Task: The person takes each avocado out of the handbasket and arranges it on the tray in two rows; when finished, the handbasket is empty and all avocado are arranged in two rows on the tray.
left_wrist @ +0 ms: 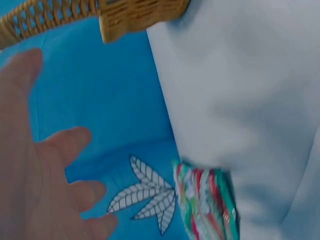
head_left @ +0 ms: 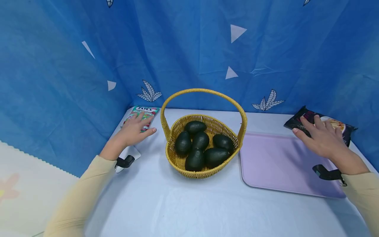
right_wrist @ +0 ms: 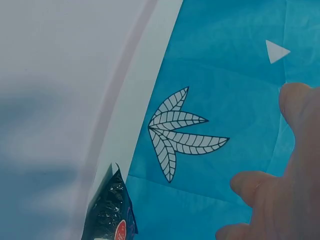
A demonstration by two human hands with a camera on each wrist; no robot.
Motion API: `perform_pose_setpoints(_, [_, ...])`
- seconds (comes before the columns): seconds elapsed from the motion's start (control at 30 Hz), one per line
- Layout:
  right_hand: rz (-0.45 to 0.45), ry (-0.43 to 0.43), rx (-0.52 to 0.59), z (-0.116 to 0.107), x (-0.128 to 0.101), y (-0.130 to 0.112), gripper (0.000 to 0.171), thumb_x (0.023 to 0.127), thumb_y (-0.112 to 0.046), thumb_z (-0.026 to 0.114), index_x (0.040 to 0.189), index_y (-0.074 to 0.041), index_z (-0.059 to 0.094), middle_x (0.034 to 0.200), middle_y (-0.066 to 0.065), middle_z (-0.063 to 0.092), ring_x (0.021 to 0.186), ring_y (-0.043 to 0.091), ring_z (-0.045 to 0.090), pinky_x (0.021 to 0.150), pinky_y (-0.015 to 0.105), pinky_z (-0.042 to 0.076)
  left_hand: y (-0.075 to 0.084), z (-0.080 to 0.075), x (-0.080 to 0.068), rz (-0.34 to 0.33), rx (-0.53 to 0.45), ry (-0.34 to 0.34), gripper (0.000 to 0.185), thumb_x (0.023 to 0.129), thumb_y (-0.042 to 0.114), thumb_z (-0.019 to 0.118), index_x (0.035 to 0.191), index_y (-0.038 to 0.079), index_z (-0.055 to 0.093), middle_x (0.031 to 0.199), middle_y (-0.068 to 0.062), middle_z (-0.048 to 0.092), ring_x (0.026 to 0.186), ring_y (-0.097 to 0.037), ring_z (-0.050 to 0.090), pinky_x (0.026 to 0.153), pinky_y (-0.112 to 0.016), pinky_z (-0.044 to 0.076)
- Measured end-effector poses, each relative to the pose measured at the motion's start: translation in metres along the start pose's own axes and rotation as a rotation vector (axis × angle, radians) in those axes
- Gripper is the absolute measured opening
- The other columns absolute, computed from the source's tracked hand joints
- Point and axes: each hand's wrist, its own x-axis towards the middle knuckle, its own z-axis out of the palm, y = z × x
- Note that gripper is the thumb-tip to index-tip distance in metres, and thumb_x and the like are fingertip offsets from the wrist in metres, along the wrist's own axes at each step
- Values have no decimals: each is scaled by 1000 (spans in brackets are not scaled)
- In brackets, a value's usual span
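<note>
Snack packets lie either side of the basket (head_left: 204, 144): the green packet (head_left: 142, 116) at its far left under our left hand (head_left: 133, 131), the black packet (head_left: 319, 124) at its far right under our right hand (head_left: 324, 140). Both hands rest flat, fingers straight, gripping nothing yet. We should curl fingers under each packet's edge before lifting, we judge, and clear the tray (head_left: 281, 164).

Your left hand (head_left: 134, 130) covers the lower half of the green packet (head_left: 145, 113); your right hand (head_left: 321, 140) hides the black packet's (head_left: 305, 118) middle; both wrist views blur.
</note>
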Motion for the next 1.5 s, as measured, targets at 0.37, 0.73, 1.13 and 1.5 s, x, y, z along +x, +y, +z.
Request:
perform_pose_setpoints(0.37, [7,1,2,3,-1,1,90,103,-66,25,161,-1,2,157,46,-9,139,73,-5,107,85,-6,16,25,-3,82,-152,9,77,99,56,54,161,17,32,171,-21,13,156,-48,11,121,-71,15])
perform_pose_setpoints(0.73, [8,-21,2,6,1,-1,90,103,-67,24,160,0,7,157,46,-7,137,75,0,107,86,-4,26,65,1,197,-451,94,72,99,40,62,160,13,34,168,-16,28,155,-39,26,122,-62,27])
perform_pose_setpoints(1.13, [-16,2,-3,7,0,-7,87,104,-64,25,161,-1,8,157,46,-5,136,76,6,107,86,-2,40,86,4,235,-834,109,59,100,13,58,156,8,40,154,-22,49,136,-41,54,111,-50,47])
perform_pose_setpoints(1.5, [-64,32,-5,7,-2,-19,83,105,-60,28,160,0,16,159,44,0,141,71,10,106,87,3,46,94,6,138,-1060,91,55,99,11,57,153,11,44,154,-22,47,125,-32,54,82,-20,56])
